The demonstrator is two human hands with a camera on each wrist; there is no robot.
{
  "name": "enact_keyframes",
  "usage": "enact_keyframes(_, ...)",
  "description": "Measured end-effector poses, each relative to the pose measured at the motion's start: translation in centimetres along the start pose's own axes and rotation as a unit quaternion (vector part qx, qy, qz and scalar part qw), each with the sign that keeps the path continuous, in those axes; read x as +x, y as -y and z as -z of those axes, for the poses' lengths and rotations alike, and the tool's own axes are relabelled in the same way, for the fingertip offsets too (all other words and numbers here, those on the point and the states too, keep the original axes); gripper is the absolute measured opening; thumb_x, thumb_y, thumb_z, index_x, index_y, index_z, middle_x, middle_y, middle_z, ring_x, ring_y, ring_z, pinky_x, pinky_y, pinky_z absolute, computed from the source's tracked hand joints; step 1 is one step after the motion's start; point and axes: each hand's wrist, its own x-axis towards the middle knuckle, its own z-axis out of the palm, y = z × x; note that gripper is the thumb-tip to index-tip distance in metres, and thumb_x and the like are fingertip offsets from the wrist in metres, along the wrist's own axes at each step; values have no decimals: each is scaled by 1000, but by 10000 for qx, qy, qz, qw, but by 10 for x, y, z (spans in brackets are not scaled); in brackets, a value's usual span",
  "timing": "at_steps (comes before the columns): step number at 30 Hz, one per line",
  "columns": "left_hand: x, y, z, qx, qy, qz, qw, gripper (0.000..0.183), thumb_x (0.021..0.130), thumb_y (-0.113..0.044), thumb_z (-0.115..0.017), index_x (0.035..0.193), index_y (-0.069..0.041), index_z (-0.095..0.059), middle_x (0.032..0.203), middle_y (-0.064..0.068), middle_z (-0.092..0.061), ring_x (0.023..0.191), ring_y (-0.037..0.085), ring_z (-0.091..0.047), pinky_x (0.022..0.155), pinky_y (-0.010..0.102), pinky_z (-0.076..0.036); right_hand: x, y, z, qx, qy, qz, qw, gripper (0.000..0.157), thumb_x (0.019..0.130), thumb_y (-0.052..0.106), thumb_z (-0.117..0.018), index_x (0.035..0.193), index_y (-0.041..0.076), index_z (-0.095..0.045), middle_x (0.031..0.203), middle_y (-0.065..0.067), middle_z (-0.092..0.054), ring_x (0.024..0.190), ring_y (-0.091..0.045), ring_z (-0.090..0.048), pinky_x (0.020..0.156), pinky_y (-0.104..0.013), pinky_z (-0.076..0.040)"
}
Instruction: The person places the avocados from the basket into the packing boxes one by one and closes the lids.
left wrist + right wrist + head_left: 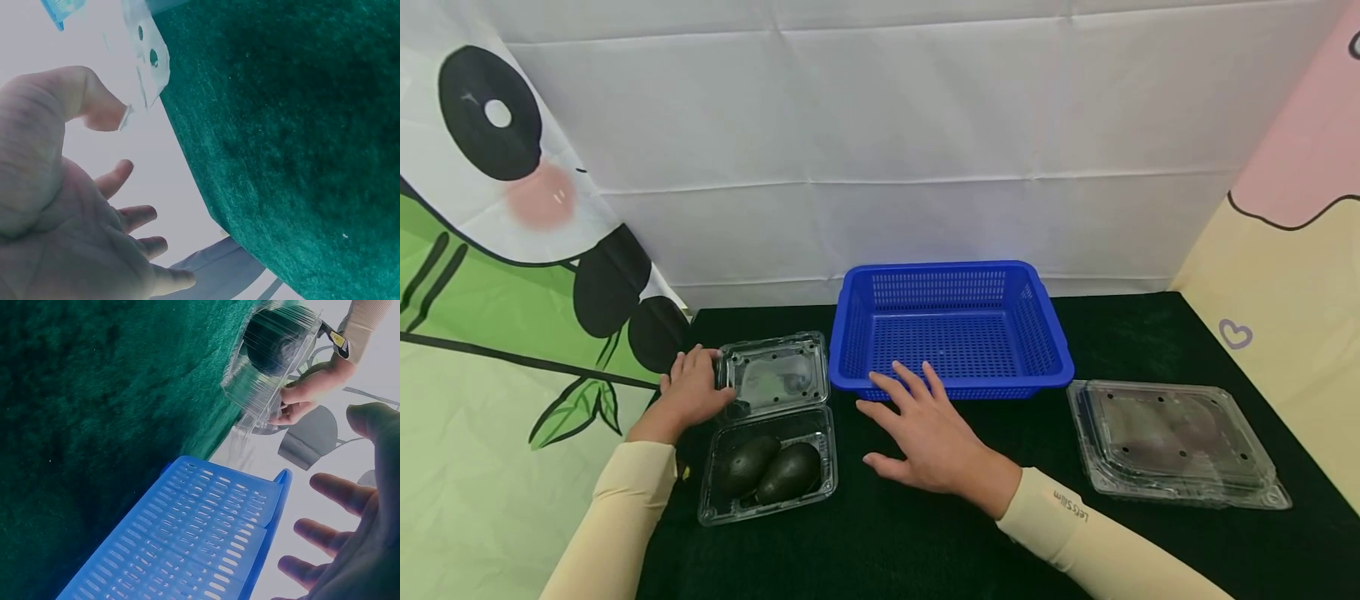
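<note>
On the left, a clear plastic clamshell box [767, 508] lies with its lid [775, 375] folded back. Two dark avocados [788, 472] sit side by side in its lower half. My left hand [688, 387] is at the lid's left edge, its thumb touching the clear plastic. In the left wrist view, the left hand's fingers [139, 217] are spread apart, with a wide gap to the thumb. My right hand [928, 437] hovers, fingers spread and holding nothing, just in front of the blue plastic basket [951, 390]. The basket shows no contents.
At the right stands a closed clear clamshell box [1180, 446]; its contents are blurred by the lid. Dark green cloth [880, 550] covers the table. White fabric [925, 125] hangs behind, with printed cartoon sheets at both sides.
</note>
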Motion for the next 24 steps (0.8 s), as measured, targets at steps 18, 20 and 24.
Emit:
enact_keyframes(18, -8, -2, 4, -192, -2018, -662, 9770, 47, 104, -31, -58, 134, 5, -53, 141, 31, -50, 132, 52, -43, 105, 70, -34, 0, 0, 1, 41, 10, -14, 10000, 67, 97, 64, -57, 154, 30, -48, 168, -6, -27, 156, -37, -15, 121, -64, -3)
enact_keyframes(20, -10, -4, 6, -187, -2332, -745, 9694, 44, 105, -35, -56, 127, 3, -59, 141, 29, -53, 131, 50, -46, 106, 69, -35, -1, 0, 1, 36, 16, -18, 10000, 67, 97, 65, -57, 154, 30, -48, 168, -6, -27, 156, -37, -15, 121, -64, -3)
enact_keyframes(24, -16, -8, 7, -303, -2937, -903, 9511, 38, 106, -37, -57, 110, 0, -65, 138, 25, -59, 128, 48, -51, 107, 67, -36, -1, 0, 1, 49, 12, -18, 10000, 67, 97, 65, -57, 154, 30, -48, 168, -7, -27, 156, -37, -15, 121, -65, -5)
